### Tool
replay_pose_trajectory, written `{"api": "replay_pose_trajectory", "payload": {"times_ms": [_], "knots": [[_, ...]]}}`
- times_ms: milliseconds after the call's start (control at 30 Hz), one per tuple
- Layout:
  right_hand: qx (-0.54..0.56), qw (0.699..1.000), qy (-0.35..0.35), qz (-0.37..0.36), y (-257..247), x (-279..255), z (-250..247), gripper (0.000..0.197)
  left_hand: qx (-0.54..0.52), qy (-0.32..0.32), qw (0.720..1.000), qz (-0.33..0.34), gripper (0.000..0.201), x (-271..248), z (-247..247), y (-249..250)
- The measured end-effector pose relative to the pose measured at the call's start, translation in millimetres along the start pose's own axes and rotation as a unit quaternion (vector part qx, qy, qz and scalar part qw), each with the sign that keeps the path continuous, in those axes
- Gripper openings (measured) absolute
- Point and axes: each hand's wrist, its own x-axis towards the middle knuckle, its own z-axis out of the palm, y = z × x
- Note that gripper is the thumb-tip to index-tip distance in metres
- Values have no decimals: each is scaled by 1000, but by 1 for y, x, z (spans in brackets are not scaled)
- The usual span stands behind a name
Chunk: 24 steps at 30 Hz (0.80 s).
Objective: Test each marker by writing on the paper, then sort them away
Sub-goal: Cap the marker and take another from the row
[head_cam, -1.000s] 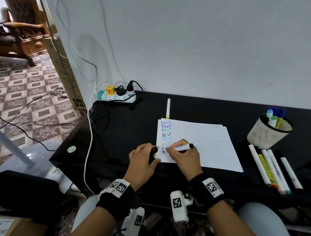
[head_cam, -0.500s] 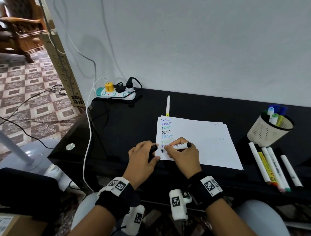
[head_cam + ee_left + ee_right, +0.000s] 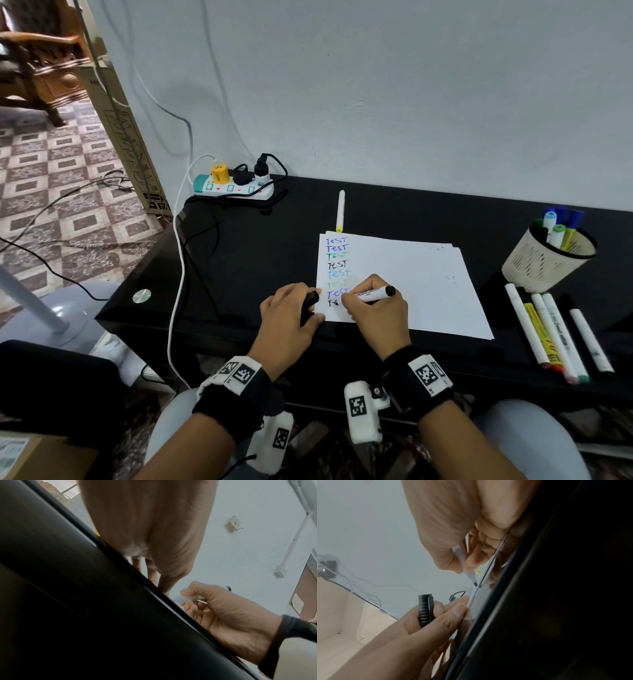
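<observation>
White paper lies on the black table, with a column of coloured "TEST" words down its left side. My right hand pinches a white marker with a black end. Its tip touches the paper on the lowest line, where black strokes show. My left hand grips the black cap and rests its fingertips on the paper's left edge. A white mesh cup at the right holds several markers. Several more markers lie in a row in front of it.
A white marker with a yellow end lies just beyond the paper. A power strip with plugs and trailing cables sits at the table's back left corner. The wall stands right behind the table. A fan base stands on the floor at left.
The right hand has shifted the marker tip slightly rightward along the lowest line, leaving fresh black strokes. The left hand has stayed in place with the cap.
</observation>
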Motion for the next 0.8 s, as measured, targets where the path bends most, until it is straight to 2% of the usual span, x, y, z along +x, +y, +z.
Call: {"api": "replay_pose_trajectory", "payload": {"times_ms": [133, 333, 433, 600, 800], "knots": [[1, 999, 36, -2, -1, 0, 2, 13, -3, -4, 1000, -1, 35, 0, 0, 0], [-6, 999, 39, -11, -3, -2, -1, 15, -8, -4, 1000, 0, 35, 0, 1, -1], [-3, 1000, 30, -2, -3, -2, 0, 14, -14, -5, 1000, -7, 34, 0, 1, -3], [12, 998, 57, 10, -1, -2, 0, 12, -16, -6, 1000, -5, 33, 0, 0, -1], [0, 998, 54, 26, -5, -1, 0, 17, -14, -4, 1000, -4, 33, 0, -1, 0]]}}
